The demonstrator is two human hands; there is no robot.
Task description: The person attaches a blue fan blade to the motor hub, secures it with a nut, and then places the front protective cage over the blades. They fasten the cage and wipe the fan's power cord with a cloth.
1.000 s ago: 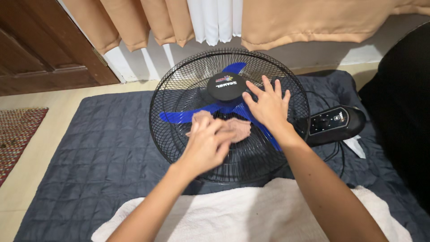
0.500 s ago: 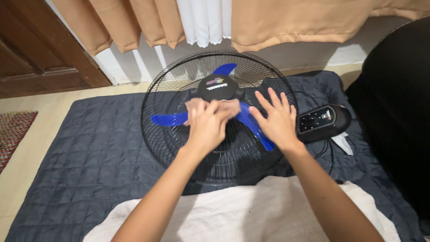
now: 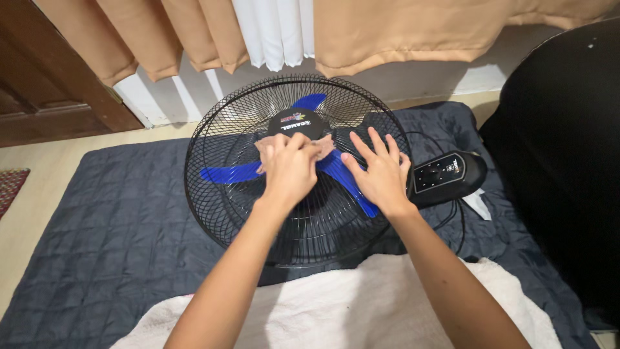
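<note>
A black electric fan [image 3: 219,213] lies face up on a dark quilted mat [image 3: 110,239], with blue blades [image 3: 226,173] behind its wire grille. My left hand [image 3: 289,169] presses a small pinkish cloth [image 3: 325,146] against the grille just below the black centre cap [image 3: 297,123]. My right hand [image 3: 380,173] rests flat with fingers spread on the grille's right side, over a blue blade.
The fan's black control base [image 3: 449,176] lies right of the grille, with a cord beside it. A white towel [image 3: 336,304] covers my lap. Tan and white curtains [image 3: 271,32] hang behind; a wooden door [image 3: 45,84] stands left. A large black object [image 3: 562,148] sits at the right.
My left hand with the cloth has moved up the grille from the lower middle toward the centre cap. My right hand slid down and right. The view shifted slightly.
</note>
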